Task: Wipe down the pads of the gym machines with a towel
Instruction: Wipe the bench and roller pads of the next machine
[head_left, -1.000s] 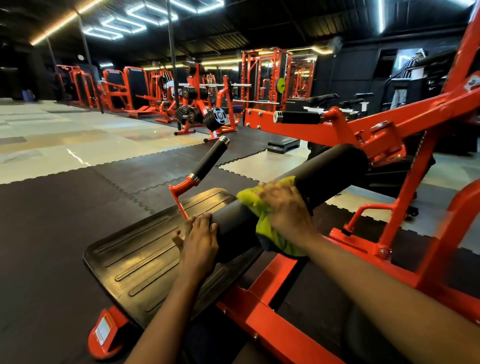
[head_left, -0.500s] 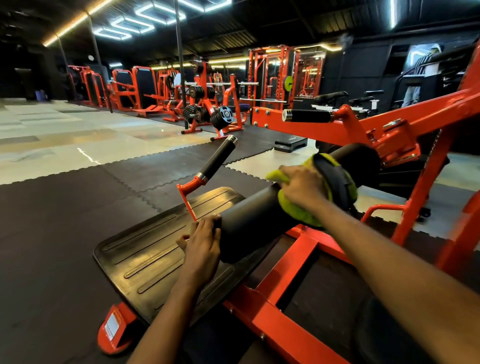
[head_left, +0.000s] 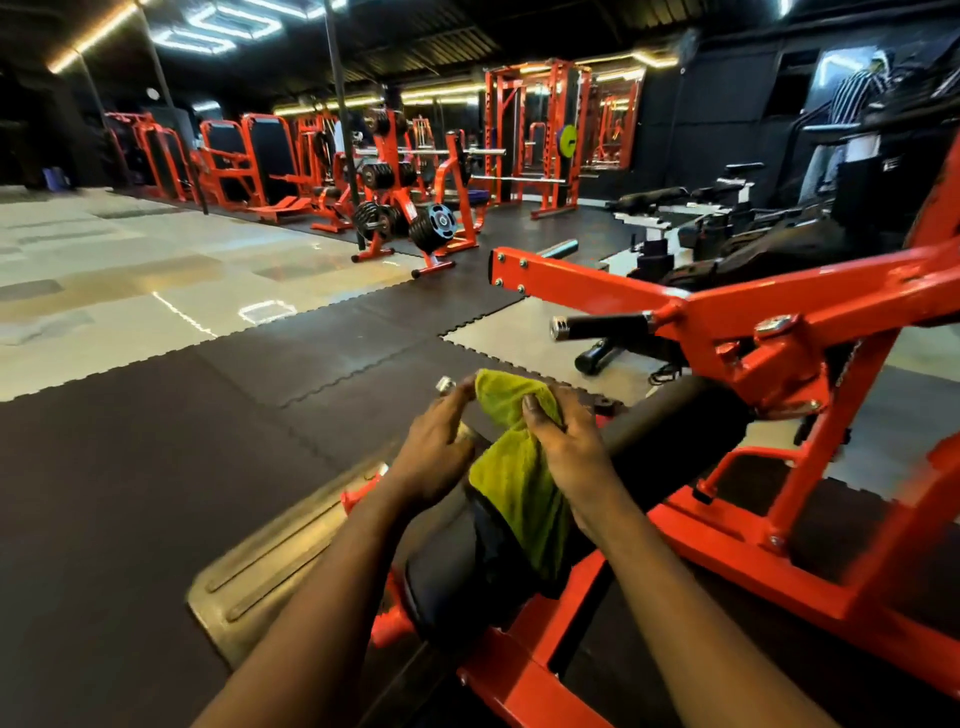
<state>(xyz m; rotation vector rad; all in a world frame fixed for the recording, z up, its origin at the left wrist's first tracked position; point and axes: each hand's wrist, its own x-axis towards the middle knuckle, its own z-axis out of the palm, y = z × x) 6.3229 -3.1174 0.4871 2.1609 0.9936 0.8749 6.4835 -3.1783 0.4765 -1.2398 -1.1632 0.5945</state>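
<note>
Head view: the hands are close together above the pad (head_left: 670, 415), a black roller whose long axis runs from low and near, under the forearms, up and away to the right, where it passes behind the orange frame (head_left: 727, 312). The right hand (head_left: 563, 441) pinches the towel (head_left: 514, 478) near its top, thumb on the cloth and fingers curled behind it. The left hand (head_left: 436, 452) reaches its fingertips to the towel's top edge; through the blur I cannot tell whether it grips or only touches. The towel hangs slack from the hands and drapes across the pad's near half, just below them. The far half of the pad lies ahead and to the right, on the right hand's side, so that hand is probably the better one to carry the next stroke along the axis. The footplate (head_left: 270, 561) lies low to the left.

Half a second ago the right hand pressed the bunched towel round the pad farther up, near the frame, while the left hand braced the pad's near end. Now both hands are off the pad and meet at the towel, likely refolding it.
</note>
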